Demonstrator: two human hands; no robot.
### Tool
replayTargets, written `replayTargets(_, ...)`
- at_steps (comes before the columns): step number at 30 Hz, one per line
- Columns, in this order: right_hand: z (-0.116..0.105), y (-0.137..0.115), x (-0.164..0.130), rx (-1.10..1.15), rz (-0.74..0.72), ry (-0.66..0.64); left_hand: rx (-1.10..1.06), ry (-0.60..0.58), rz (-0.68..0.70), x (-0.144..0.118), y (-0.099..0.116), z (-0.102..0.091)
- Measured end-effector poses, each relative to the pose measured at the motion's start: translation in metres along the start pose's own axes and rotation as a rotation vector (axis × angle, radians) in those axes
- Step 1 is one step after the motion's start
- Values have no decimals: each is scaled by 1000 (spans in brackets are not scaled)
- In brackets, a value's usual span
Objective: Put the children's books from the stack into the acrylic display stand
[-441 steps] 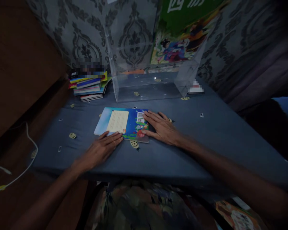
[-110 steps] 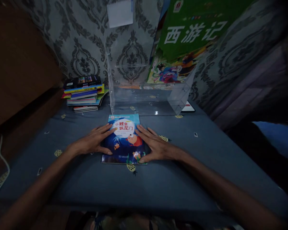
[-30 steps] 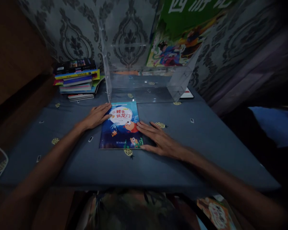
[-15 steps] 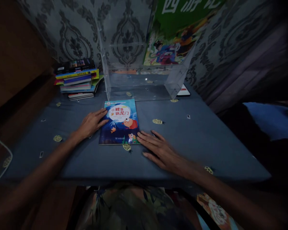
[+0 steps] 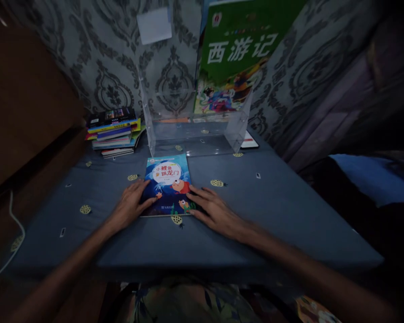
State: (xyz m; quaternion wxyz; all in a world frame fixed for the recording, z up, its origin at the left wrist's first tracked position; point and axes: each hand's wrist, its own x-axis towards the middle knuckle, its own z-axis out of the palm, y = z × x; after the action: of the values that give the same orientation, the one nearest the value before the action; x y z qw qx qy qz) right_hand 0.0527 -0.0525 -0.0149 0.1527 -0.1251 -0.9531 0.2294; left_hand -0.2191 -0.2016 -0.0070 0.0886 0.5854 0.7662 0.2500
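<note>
Dim room with patterned wallpaper; blue-clothed bench (image 5: 272, 211) carrying a clear acrylic stand (image 5: 195, 130) holding a green book (image 5: 235, 58), and a book stack (image 5: 112, 131) at left. The blue picture book (image 5: 168, 181) is lying flat in front of the stand. Both hands are now moving back to its near corners: left hand (image 5: 129, 208) and right hand (image 5: 213, 211) both flat, fingers spread, gripping nothing.

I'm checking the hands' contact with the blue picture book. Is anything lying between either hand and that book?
Nothing visible does. The left hand lies flat with its fingertips on the lower left edge of the blue picture book, and the right hand rests on its lower right corner. The book lies flat on the blue tablecloth.
</note>
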Motion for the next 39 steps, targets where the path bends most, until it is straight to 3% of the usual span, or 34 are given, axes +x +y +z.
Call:
replayTargets(3, 8, 2, 10, 54, 52, 65, -380, 114, -145, 12, 5, 0)
replayTargets(6, 15, 6, 12, 104, 95, 134, -785, 179, -408, 23, 8, -3)
replayTargets(8, 18, 9, 10, 145, 106, 169, -1000, 132, -568, 28, 13, -4)
replayTargets(10, 20, 12, 8, 200, 124, 192, -1173, 25, -633, 31, 18, -5)
replayTargets(12, 21, 18, 9, 267, 156, 222, -1293, -36, -623, 32, 23, -5)
replayTargets(17, 20, 35, 25, 577, 321, 340, -1439, -44, -531, 24, 29, -6)
replayTargets(20, 7, 34, 38, 903, 378, 259, -1488, -55, -473, 21, 30, -6)
replayTargets(22, -6, 28, 45, 1073, 341, 178, -1497, -65, -420, 24, 33, -7)
replayTargets(24, -22, 21, 52, 1144, 283, 177, -1485, -59, -352, 33, 37, -10)
replayTargets(26, -39, 17, 60, 1146, 190, 223, -1464, 19, -295, 48, 44, -14)
replayTargets(29, -61, 19, 72, 1042, 35, 249, -1438, 253, -202, 75, 59, -21)
replayTargets(33, -70, 29, 77, 863, -1, 286, -1328, 501, -80, 98, 74, -20)
replayTargets(35, -66, 33, 74, 840, 6, 271, -1266, 501, -81, 100, 76, -13)
replayTargets(39, -54, 34, 66, 843, 30, 150, -1229, 356, -162, 95, 76, 1)
